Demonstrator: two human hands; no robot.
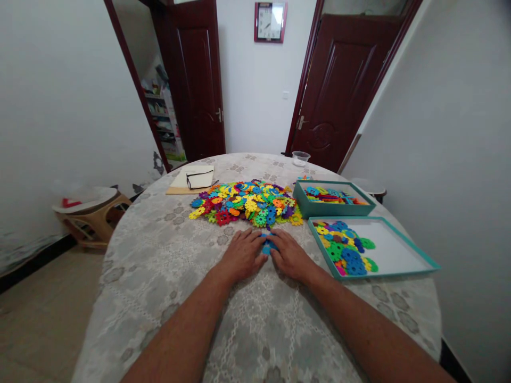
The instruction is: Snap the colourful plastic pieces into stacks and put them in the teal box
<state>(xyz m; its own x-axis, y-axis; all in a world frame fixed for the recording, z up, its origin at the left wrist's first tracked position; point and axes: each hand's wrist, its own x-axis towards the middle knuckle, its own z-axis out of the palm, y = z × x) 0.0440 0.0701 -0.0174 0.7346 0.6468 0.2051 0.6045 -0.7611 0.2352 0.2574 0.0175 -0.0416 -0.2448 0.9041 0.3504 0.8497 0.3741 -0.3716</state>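
Both my hands meet at the middle of the table, just in front of a heaped pile of colourful plastic snowflake-shaped interlocking pieces (251, 205). Between them lies a blue plastic piece (267, 249), partly covered by fingers; I cannot tell whether it is one piece or a few joined. My left hand (244, 252) grips its left side with fingers bent and thumb at the near edge. From the right, my right hand (289, 252) holds it in the same way, fingertips over the top. Both hands rest low, at the tablecloth.
To the right stand a teal box (335, 209) of coloured pieces and, nearer, its shallow lid (399, 250) holding more pieces on its left side. Glasses (195, 181) lie on a notebook (179, 183) at the back left. A clear plastic bowl (300, 158) sits by the far edge.
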